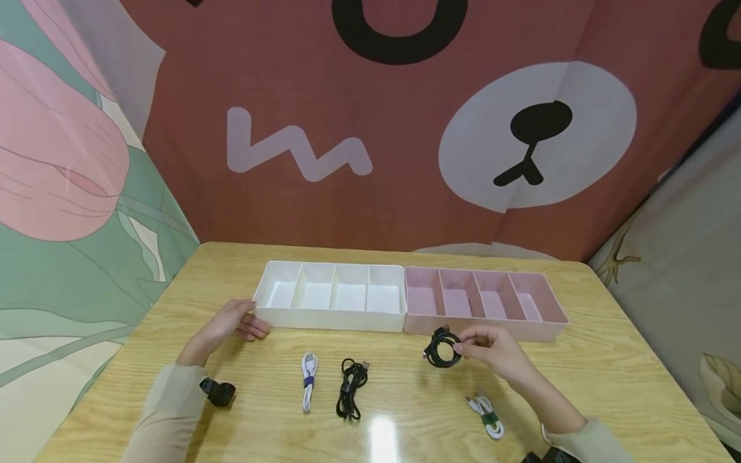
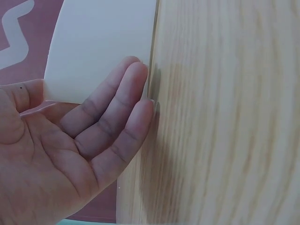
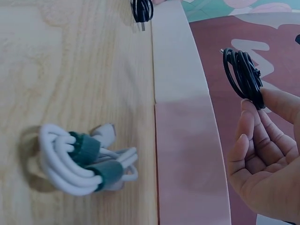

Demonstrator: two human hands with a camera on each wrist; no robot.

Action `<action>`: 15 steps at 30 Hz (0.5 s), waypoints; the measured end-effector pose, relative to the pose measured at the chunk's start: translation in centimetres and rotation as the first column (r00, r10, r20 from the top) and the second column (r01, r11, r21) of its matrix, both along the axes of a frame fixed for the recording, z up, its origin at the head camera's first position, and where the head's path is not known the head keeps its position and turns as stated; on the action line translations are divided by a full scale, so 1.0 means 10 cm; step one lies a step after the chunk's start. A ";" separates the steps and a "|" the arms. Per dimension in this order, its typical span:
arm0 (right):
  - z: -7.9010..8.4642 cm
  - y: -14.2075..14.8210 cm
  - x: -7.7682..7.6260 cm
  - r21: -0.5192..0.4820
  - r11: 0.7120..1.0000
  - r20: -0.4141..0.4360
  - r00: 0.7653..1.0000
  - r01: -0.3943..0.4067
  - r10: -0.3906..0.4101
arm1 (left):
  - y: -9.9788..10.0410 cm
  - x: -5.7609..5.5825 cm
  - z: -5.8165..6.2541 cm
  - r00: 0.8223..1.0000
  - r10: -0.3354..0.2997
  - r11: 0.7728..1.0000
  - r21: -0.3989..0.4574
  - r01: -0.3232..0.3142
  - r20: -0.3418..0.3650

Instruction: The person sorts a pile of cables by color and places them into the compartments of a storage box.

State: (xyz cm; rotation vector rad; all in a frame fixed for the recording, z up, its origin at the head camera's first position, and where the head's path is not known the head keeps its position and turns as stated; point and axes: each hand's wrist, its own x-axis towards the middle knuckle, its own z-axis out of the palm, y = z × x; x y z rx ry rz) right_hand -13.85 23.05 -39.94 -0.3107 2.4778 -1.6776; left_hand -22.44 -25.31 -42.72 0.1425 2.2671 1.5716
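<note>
My right hand (image 1: pixel 492 350) pinches a coiled black cable (image 1: pixel 442 348) between thumb and fingers, raised in front of the pink divided box (image 1: pixel 492 326). In the right wrist view, the same black coil (image 3: pixel 243 77) stands up from the fingertips. At the near left corner of the white divided box (image 1: pixel 336 319), my left hand (image 1: pixel 228 325) rests against it with relaxed fingers. The left wrist view has those fingers (image 2: pixel 115 110) lying along the box wall (image 2: pixel 103 47), low by the tabletop.
On the wooden table (image 1: pixel 278 444) lie a white cable with a dark band (image 1: pixel 309 379), a bundled black cable (image 1: pixel 350 389) and a white cable with a green tie (image 1: pixel 486 417). Both boxes stand end to end, each with several compartments. A patterned cloth (image 1: pixel 324 212) hangs behind.
</note>
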 end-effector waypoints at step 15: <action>0.12 0.01 -0.06 -0.055 0.998 -0.043 0.999 0.006 -0.009 | 0.00 0.00 -0.03 1.000 0.006 1.000 0.018 -0.006 -0.007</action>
